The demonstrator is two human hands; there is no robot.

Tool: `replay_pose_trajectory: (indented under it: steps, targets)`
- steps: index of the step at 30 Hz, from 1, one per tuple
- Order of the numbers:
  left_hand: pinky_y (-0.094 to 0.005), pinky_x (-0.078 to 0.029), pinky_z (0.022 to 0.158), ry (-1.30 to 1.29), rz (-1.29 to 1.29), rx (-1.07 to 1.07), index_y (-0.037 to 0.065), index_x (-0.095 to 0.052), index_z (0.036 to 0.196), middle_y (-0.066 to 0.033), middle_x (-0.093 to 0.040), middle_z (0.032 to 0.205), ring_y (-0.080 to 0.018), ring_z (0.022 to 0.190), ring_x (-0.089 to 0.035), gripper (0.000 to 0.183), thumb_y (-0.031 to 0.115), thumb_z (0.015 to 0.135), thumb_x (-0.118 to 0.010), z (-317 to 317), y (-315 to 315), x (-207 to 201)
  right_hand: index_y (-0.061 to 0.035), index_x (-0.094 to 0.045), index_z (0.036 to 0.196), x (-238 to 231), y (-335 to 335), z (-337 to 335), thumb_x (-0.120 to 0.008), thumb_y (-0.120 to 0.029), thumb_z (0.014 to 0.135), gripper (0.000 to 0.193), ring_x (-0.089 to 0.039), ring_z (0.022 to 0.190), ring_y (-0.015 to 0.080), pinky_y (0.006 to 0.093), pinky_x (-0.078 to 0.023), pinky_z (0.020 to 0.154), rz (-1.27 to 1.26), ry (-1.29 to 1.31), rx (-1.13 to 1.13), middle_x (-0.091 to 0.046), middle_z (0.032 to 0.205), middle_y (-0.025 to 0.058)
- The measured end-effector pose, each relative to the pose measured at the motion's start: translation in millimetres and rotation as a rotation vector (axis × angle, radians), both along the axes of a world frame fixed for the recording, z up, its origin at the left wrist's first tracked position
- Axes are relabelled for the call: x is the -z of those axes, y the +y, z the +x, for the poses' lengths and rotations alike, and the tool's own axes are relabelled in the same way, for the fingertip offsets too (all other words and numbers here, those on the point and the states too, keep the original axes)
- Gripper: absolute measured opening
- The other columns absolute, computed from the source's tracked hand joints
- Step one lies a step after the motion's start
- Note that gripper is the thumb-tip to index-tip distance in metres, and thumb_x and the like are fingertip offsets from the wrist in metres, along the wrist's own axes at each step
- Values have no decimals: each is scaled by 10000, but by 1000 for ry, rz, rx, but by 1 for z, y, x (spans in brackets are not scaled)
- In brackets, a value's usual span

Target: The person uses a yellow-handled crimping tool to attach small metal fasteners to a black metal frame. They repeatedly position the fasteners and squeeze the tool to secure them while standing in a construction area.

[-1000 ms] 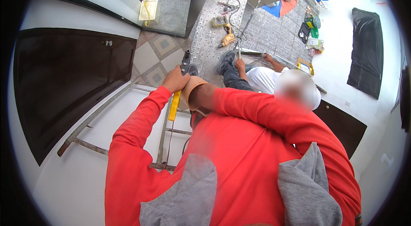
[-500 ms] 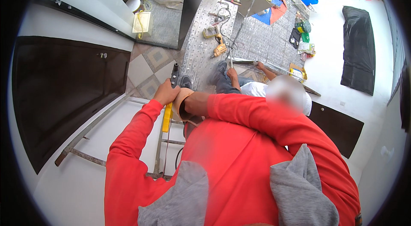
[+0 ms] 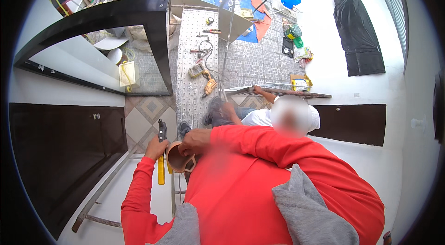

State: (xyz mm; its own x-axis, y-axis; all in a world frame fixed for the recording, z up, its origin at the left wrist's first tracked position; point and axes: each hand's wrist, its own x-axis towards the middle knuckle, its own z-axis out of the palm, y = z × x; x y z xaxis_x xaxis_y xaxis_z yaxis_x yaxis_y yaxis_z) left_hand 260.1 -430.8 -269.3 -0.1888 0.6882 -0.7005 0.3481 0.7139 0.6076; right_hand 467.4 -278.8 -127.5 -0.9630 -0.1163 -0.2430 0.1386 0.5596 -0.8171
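Observation:
My left hand (image 3: pixel 155 147) is closed around a hand riveter with a black head and yellow handles (image 3: pixel 161 169), its head pointing away from me. Beside it at my waist, a tan, round-mouthed pouch (image 3: pixel 174 161) faces upward. My right hand (image 3: pixel 195 141) reaches across my body to the pouch's mouth. Its fingers are bent together at the rim, and whatever they pinch is hidden. Both of my arms are in red sleeves.
A co-worker in a white shirt (image 3: pixel 257 118) sits close ahead, one hand on a metal frame (image 3: pixel 296 93). A perforated metal platform (image 3: pixel 187 59) carries a yellow power drill (image 3: pixel 210 86) and hand tools. A dark-framed panel (image 3: pixel 157 36) stands left; ladder rails (image 3: pixel 99 190) lie below.
My right hand has drawn back from deep inside the pouch to its mouth. My left hand still grips the riveter. The view has shifted, showing more of the far area.

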Motion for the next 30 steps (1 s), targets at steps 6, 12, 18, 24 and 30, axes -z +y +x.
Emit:
replay_pose_trajectory:
  steps: [6, 12, 18, 24, 30]
  targets:
    - [-494, -528, 811, 82, 93, 30, -21, -630, 1048, -236, -709, 882, -415, 876, -707, 383, 294, 831, -625, -7, 61, -49, -92, -763, 1071, 11, 64, 63, -665, -223, 931, 215, -723, 820, 241, 380, -552, 769, -173, -15, 372, -740, 873, 106]
    - [-533, -507, 812, 106, 218, 207, -11, -613, 1100, -281, -694, 917, -488, 903, -663, 394, 298, 856, -604, 25, 174, -97, -70, -765, 1125, 28, 119, 147, -685, -186, 979, 203, -655, 995, 166, 348, -502, 916, -270, -94, 852, -730, 975, 33]
    - [-527, -507, 850, 61, 55, 532, -13, -622, 1167, -284, -699, 950, -480, 955, -662, 448, 299, 845, -612, 84, 257, -116, -10, -704, 1196, 59, 159, 191, -700, -112, 979, 240, -689, 852, 133, 277, -573, 783, -692, -13, 1225, -730, 957, 64]
    - [-506, -507, 879, -27, -135, 791, 10, -600, 1283, -284, -703, 1010, -459, 984, -666, 522, 307, 855, -623, 109, 302, -89, 1, -688, 1207, 89, 193, 198, -688, -104, 984, 246, -698, 886, 140, 277, -576, 779, -858, 31, 1326, -725, 1002, 86]
    - [-516, -510, 876, -188, -181, 895, 60, -554, 1367, -270, -710, 1005, -463, 974, -670, 566, 327, 875, -632, 104, 323, -36, -18, -652, 1170, 131, 201, 194, -659, -106, 1002, 190, -698, 896, 157, 295, -574, 801, -1194, -31, 1481, -718, 1041, 82]
